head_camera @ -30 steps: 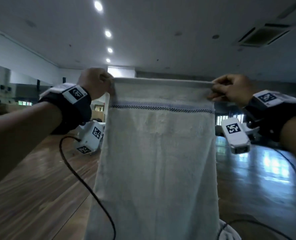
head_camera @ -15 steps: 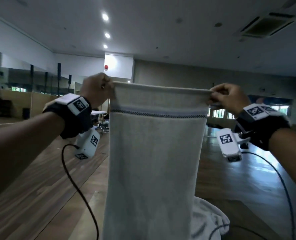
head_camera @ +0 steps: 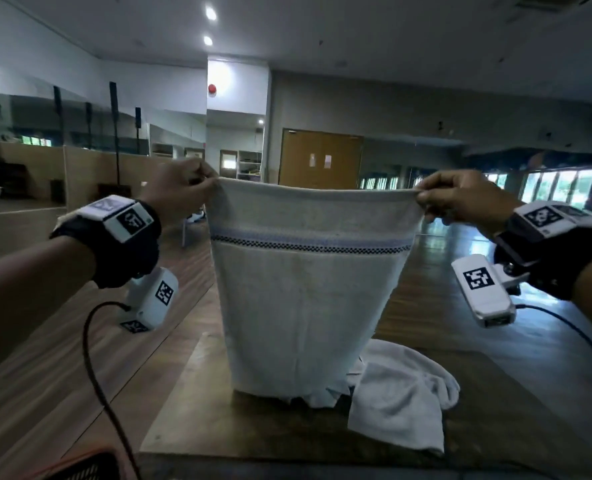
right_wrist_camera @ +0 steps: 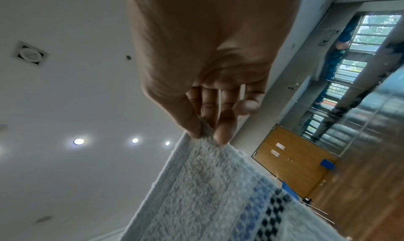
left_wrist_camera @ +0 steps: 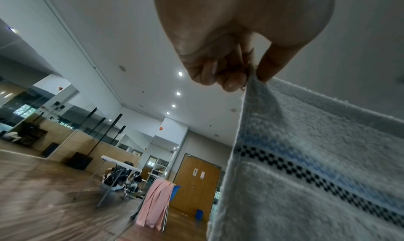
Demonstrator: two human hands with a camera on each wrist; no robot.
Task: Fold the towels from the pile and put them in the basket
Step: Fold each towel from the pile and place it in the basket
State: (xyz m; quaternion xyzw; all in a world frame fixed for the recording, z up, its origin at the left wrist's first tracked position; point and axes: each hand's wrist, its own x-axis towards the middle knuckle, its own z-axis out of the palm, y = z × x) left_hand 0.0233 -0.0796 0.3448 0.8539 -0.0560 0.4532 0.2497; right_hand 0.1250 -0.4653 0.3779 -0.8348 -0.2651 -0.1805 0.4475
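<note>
A pale towel with a blue and black checked band hangs spread in front of me, its lower edge down on the dark table. My left hand pinches its top left corner between thumb and fingers, seen close in the left wrist view. My right hand pinches the top right corner the same way. A crumpled white towel lies on the table behind and right of the hanging one. The dark mesh corner of a basket with an orange rim shows at the bottom left.
Black cables trail from both wrist cameras across the space near the table. Wooden floor lies to the left of the table. Far back stand a folding table, a rack with pink cloth and a wooden door.
Both hands have come down with the towel, and my view has tipped downward. The towel's lower edge now rests on the table, and the white towel and basket corner have come into sight.
</note>
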